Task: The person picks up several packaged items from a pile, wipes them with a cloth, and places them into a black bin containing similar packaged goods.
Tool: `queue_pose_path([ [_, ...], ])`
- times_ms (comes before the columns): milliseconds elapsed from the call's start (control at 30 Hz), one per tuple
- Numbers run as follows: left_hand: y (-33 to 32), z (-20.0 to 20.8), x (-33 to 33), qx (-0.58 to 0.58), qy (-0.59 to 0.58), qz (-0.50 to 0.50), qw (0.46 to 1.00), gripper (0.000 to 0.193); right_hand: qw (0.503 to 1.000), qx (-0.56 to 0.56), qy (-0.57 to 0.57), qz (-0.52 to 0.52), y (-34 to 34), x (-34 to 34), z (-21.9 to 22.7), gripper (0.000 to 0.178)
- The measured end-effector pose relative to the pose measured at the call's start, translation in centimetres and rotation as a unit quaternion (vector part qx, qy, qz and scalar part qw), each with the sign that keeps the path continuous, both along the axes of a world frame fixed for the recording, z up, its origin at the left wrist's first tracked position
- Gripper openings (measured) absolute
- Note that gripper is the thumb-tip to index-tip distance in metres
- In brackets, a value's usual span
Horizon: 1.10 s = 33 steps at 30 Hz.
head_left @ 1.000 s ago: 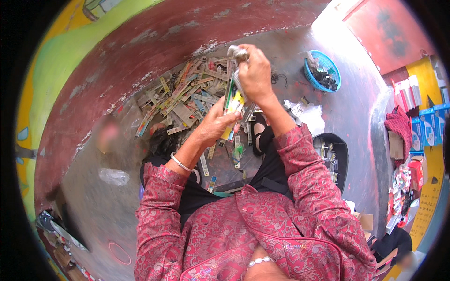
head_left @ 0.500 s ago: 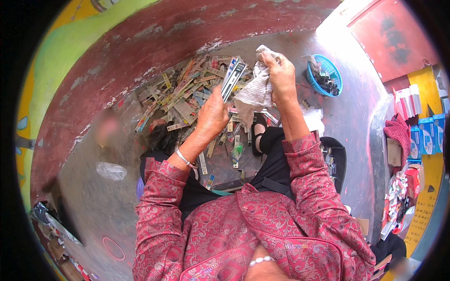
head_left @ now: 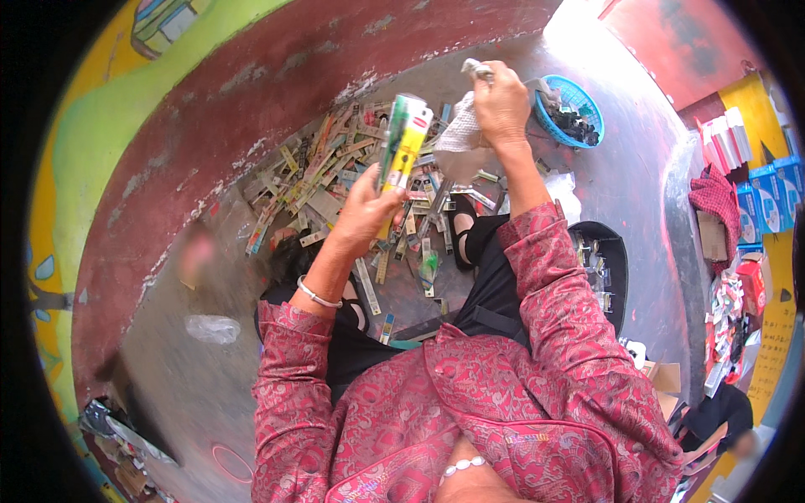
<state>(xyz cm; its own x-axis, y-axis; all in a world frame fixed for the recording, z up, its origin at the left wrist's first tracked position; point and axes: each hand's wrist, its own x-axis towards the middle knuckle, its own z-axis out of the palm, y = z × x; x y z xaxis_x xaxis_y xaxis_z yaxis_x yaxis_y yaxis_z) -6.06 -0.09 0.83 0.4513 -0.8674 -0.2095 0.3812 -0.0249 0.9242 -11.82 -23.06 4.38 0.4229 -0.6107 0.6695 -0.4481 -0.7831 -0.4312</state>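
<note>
My left hand [head_left: 366,210] is wrapped round the lower end of a long flat package [head_left: 410,149] with yellow, white and green faces, held tilted upright. It may be more than one piece; the overlap hides this. Up and to the right, my right hand [head_left: 503,105] pinches a crumpled greyish-white cloth [head_left: 459,132], which hangs to the left of the fingers, apart from the package. Beyond and below both hands, a wide pile of long flat strips and packages [head_left: 331,180] lies on the floor.
A blue plastic basket [head_left: 597,117] with dark scraps stands at the back right. A black tray [head_left: 619,277] with small items lies by my right leg. Clear plastic [head_left: 211,329] rests on the floor at left. Blue boxes [head_left: 766,199] line the right wall.
The package in my left hand has turned, from a dark-and-silver side to a yellow and white one. My right hand has lifted the cloth slightly higher. The whole view has shifted a little.
</note>
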Motion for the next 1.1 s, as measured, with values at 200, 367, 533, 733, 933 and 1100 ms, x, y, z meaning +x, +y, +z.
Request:
queue_pose_path([
  [200,0.8,0.9,1.2,-0.170,0.238,-0.069,0.954,0.057,0.832,0.472,-0.236,0.169,-0.7,-0.8,1.1,0.023],
  [367,0.4,0.8,0.7,-0.153,0.208,-0.053,0.965,0.050,0.896,0.306,-0.197,0.254,3.3,-1.5,2.8,0.020],
  [533,0.2,0.2,0.4,-0.083,0.136,-0.039,0.986,0.022,0.946,-0.082,0.112,0.292,8.4,-0.5,0.8,0.011],
  [733,0.9,0.9,0.9,-0.184,0.290,-0.076,0.936,0.061,0.994,0.074,-0.081,0.028,-0.8,-1.7,1.7,0.023],
  [933,0.9,0.9,2.2,-0.122,0.297,-0.096,0.942,0.054,0.962,-0.109,0.137,0.208,5.3,-2.8,3.3,0.072],
  [1100,1.7,0.9,2.3,-0.050,0.216,-0.121,0.968,0.037,0.887,-0.154,0.304,0.311,6.8,-1.3,-0.1,0.079],
])
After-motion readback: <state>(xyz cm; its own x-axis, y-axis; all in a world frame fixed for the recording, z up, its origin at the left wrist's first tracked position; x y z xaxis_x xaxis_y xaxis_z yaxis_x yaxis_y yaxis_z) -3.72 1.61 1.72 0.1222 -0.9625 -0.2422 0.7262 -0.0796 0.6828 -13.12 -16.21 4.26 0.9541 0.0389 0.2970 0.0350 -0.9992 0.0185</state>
